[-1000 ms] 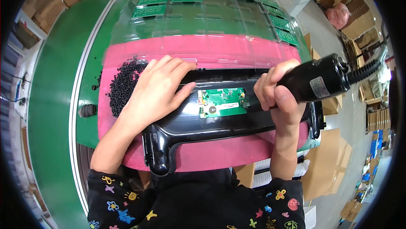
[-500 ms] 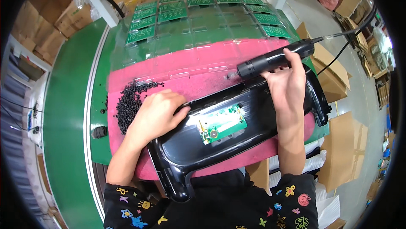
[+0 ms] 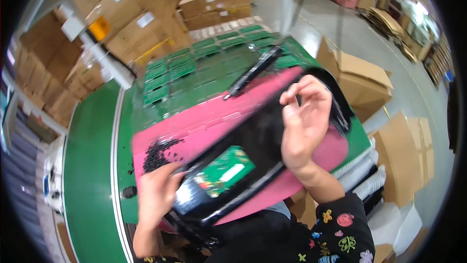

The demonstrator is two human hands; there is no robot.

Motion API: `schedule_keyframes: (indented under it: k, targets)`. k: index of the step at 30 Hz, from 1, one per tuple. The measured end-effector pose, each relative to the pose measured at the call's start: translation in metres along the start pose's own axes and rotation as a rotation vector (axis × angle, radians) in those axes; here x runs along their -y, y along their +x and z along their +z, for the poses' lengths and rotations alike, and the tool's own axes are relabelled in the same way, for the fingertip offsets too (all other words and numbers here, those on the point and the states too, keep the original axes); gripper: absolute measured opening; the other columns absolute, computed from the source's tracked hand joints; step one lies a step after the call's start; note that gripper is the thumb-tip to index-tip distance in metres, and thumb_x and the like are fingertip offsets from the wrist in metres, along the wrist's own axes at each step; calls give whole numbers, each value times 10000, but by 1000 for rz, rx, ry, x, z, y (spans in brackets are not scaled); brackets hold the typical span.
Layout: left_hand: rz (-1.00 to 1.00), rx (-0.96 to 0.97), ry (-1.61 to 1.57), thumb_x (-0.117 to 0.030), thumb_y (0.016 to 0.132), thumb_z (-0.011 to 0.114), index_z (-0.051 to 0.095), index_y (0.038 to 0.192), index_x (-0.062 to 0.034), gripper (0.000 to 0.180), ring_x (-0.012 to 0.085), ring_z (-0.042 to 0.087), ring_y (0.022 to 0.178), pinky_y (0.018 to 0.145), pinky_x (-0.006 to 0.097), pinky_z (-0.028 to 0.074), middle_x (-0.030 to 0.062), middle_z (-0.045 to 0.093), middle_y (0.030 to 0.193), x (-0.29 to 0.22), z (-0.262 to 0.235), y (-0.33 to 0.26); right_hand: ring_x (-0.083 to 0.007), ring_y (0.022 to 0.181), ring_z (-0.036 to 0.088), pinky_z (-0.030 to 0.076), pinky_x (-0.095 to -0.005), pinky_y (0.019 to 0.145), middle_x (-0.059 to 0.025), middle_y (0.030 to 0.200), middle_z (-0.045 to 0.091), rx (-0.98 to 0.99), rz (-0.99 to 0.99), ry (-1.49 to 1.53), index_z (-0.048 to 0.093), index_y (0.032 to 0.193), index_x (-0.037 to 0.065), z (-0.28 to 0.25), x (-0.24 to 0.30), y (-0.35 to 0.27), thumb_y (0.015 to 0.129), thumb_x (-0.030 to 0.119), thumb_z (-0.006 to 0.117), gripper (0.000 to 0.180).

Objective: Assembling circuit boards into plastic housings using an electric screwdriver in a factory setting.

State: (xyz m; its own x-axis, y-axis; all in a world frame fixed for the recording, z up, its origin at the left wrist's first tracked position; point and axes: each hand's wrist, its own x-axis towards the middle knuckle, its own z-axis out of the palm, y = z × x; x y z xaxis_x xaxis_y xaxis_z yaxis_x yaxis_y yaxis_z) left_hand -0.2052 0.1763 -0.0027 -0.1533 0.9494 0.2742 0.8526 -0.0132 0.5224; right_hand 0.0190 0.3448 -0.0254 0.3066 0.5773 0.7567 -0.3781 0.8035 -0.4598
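Note:
A long black plastic housing (image 3: 262, 127) lies tilted across the pink mat, its right end farther from me. A green circuit board (image 3: 225, 171) sits on its face. My left hand (image 3: 158, 192), slightly blurred, grips the housing's left edge, fingers closed over it. Over the right part of the housing my right hand (image 3: 306, 122) is raised, holding nothing, its fingers loosely curled and apart. Beyond the housing, a black electric screwdriver (image 3: 255, 72) slants over the mat and clear tray, out of either hand. A heap of small black screws (image 3: 158, 156) lies beyond my left hand.
A clear plastic tray (image 3: 194, 83) with several green circuit boards covers the far table. The pink mat (image 3: 214, 112) lies on the green table. Open cardboard boxes (image 3: 362, 76) and white-wrapped packages (image 3: 360, 170) stand at the right. A metal post (image 3: 284, 5) rises behind.
My right hand has let go of the screwdriver, which has swung away to the far left. The housing is tilted more steeply, and my left hand is nearer me. The head view has shifted.

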Motion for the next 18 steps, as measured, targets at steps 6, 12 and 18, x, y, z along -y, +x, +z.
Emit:
schedule_keyframes:
  k: [6,12,18]
  targets:
    - [-490,-612,-322,-181,1038,507,595,1262,54,336,180,614,1083,966,298,472,127,645,1242,127,-67,-87,-189,783,526,394,-354,779,-71,828,576,170,-264,-234,549,877,57,-3,33,3,735,-14,549,159]
    - [-309,-822,-715,-180,830,685,676,808,17,198,234,610,678,630,356,502,149,649,824,88,-97,-117,-207,817,521,365,-369,824,-44,880,595,109,-283,-273,568,865,86,-42,67,0,693,-27,555,206]
    - [-289,-684,-817,-189,880,623,632,934,18,213,241,573,825,741,360,463,152,607,967,135,-103,-34,-227,821,501,405,-368,781,-101,903,584,-53,-328,-643,562,884,65,-137,95,-33,720,-38,588,195]
